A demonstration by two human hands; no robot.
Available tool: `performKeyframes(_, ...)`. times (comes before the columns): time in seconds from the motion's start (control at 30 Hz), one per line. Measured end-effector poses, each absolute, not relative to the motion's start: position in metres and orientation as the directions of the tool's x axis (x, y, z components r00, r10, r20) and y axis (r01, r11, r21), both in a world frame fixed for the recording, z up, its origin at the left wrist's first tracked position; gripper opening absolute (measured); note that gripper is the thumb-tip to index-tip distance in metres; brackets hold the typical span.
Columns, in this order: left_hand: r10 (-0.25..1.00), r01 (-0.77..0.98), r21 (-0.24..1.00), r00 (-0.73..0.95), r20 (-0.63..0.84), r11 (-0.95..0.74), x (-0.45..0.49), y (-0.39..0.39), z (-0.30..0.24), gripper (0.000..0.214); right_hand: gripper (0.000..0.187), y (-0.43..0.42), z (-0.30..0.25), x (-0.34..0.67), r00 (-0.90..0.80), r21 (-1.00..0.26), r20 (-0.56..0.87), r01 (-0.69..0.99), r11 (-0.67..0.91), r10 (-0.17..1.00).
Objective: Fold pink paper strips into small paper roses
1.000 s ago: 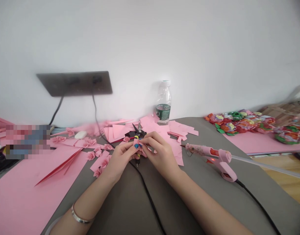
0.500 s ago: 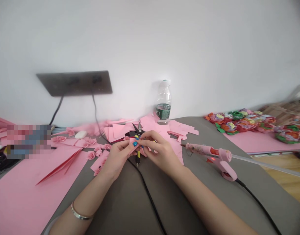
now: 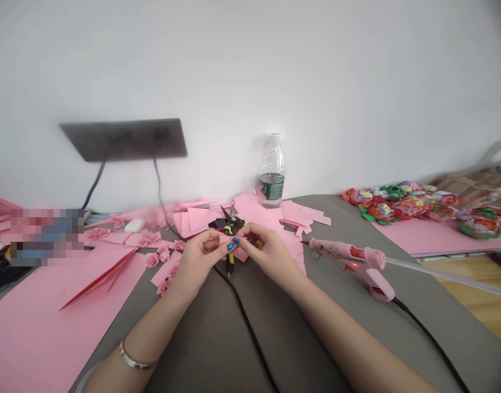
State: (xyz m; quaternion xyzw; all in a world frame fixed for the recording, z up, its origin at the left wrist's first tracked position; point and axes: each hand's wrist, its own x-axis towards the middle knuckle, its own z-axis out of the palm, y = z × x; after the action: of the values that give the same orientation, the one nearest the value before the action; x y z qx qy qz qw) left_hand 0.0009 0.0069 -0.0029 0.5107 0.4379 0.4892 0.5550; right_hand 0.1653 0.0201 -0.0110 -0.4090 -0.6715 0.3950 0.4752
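Observation:
My left hand (image 3: 201, 259) and my right hand (image 3: 269, 254) meet over the middle of the grey table. Both pinch a small piece of pink paper (image 3: 225, 239) between thumbs and fingers, mostly hidden by them. The two thumbs, with blue nails, press side by side on it. Just behind and below the hands lie black and yellow cutters (image 3: 231, 221), jaws apart and pointing away. Pink paper pieces (image 3: 199, 220) are heaped behind them. Left of my left hand are several small pink paper flowers (image 3: 163, 252).
A pink glue gun (image 3: 352, 254) with a lit red light rests at right, its black cord running forward. A clear bottle (image 3: 273, 172) stands by the wall. Large pink sheets (image 3: 41, 322) cover the left. Colourful flowers (image 3: 410, 204) lie at far right. Another cord (image 3: 248, 322) crosses the table.
My right hand's fingers have come down from above the paper. Its thumb now lies against my left thumb on the piece, which is turned flatter.

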Motion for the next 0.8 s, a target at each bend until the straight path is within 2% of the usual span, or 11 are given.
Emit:
performKeyframes(0.27,0.985,-0.058,0.998,0.173,-0.021,0.032,-0.0015,0.0068,-0.0008,0.023,0.014,0.0178,-0.0058,0.1669,-0.291,-0.907,0.351,0.13,0.4,0.89)
performKeyframes(0.47,0.984,-0.035,0.999,0.181,-0.006,0.013,-0.0026,0.0079,-0.0037,0.029,0.018,0.0201,-0.0083,0.1678,-0.334,-0.924,0.304,0.124,0.361,0.892)
performKeyframes(0.67,0.981,-0.025,0.999,0.192,-0.016,0.021,-0.0022,0.0078,-0.0037,0.03,0.022,0.0211,-0.0114,0.166,-0.299,-0.944,0.299,0.047,0.327,0.906)
performKeyframes(0.8,0.982,0.018,1.0,0.188,0.001,-0.005,-0.0025,0.0072,-0.0027,0.026,0.02,0.0211,-0.0114,0.1659,-0.335,-0.945,0.262,0.102,0.311,0.905)
